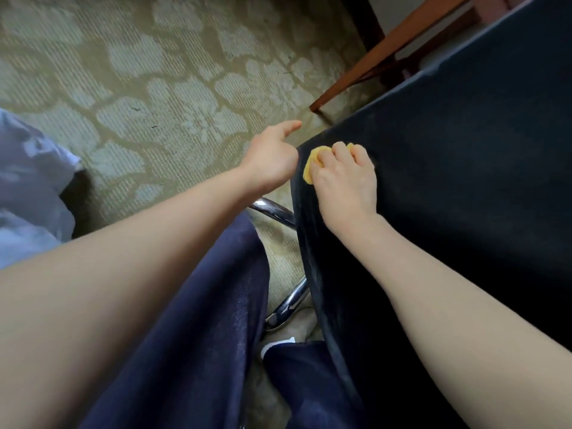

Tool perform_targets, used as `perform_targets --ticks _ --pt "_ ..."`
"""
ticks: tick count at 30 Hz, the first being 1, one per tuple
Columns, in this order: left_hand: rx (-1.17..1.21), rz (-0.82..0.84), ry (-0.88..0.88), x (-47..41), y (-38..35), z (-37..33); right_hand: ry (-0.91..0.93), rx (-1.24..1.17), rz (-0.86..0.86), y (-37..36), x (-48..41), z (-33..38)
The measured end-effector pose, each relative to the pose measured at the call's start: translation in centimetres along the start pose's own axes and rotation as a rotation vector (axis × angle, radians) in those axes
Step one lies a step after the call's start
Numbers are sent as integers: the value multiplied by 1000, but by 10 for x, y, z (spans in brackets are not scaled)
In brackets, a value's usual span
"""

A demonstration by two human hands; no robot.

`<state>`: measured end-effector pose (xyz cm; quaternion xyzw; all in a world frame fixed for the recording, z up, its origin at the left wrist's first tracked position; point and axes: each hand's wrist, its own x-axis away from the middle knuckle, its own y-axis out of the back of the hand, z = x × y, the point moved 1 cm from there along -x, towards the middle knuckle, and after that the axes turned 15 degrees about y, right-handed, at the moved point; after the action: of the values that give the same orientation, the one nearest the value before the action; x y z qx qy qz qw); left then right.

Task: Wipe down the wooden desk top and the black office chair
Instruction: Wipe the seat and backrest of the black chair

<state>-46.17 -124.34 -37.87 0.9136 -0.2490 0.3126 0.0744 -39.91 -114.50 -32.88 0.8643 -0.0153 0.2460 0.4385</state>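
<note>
R grip [346,178] has its fingers curled over the yellow cloth [309,172], pressing it onto the black chair [464,187] at its near-left edge.

To do this bit well: keep the cloth flat under the fingers w/ even pressure, use overlapping strokes from that edge twd the far right, and roll it over the rim so the edge gets done too. L grip [272,159] is just beside the chair edge and could prob steady it.

L grip state: can't tell. Index sticks out, other fingers are tucked behind the hand, so nothing shows whether they hold anything.

Hard to see: most of the cloth is under the hand. Only a rail/leg of the wooden counter [399,44] shows far right; its top is out of frame. Chair base is mostly hidden, w/ just chrome tubing [275,212] visible.
</note>
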Motion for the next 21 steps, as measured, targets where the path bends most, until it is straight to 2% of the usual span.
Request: perform_targets --ticks 9,13,17,21 --pt "-109 80 -56 10 -12 -8 170 66 -13 -49 38 39" --pt "-97 107 -91 26 -10 -16 397 13 72 -71 97 63" --pt "-101 99 -101 42 -4 -20 520 57 217 -61 160 63" --pt "-113 90 -84 52 -5 -13 479 135 147 -28 188 37"
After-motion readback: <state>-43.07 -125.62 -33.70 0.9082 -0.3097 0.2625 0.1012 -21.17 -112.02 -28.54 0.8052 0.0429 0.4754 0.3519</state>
